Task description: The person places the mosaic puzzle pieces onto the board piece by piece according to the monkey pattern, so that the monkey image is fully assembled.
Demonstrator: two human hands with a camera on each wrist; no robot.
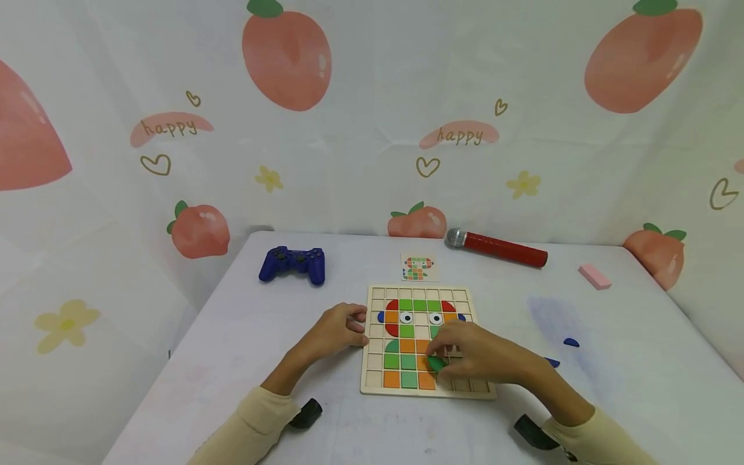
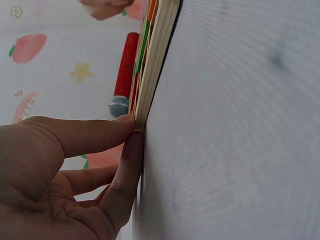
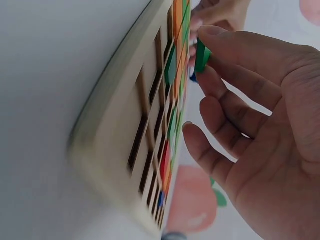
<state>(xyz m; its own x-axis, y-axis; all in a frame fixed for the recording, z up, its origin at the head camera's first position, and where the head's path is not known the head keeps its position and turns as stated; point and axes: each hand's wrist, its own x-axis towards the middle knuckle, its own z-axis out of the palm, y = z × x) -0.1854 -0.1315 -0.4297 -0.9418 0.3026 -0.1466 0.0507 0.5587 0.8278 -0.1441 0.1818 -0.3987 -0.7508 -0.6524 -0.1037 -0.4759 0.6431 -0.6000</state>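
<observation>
A wooden grid puzzle board point(image 1: 372, 381) lies flat, filled partly with red, green, orange, blue and eye pieces. At its left edge, my left hand point(image 1: 337, 326) rests thumb and index fingertips against the wooden side, seen closely in the left wrist view point(image 2: 75, 175). My right hand point(image 1: 479, 352) is over the lower right of the board and pinches a green curved-edge piece point(image 1: 437, 365) between thumb and index finger. In the right wrist view this green piece point(image 3: 202, 55) is held above the board surface, the other fingers loosely bent.
Behind the board lies a pattern card point(image 1: 416, 267). A blue game controller point(image 1: 292, 263) is back left; a red microphone point(image 1: 506, 250) and pink block point(image 1: 595, 276) are back right. Loose blue half-round pieces point(image 1: 571, 342) lie right of the board, one partly behind my right arm.
</observation>
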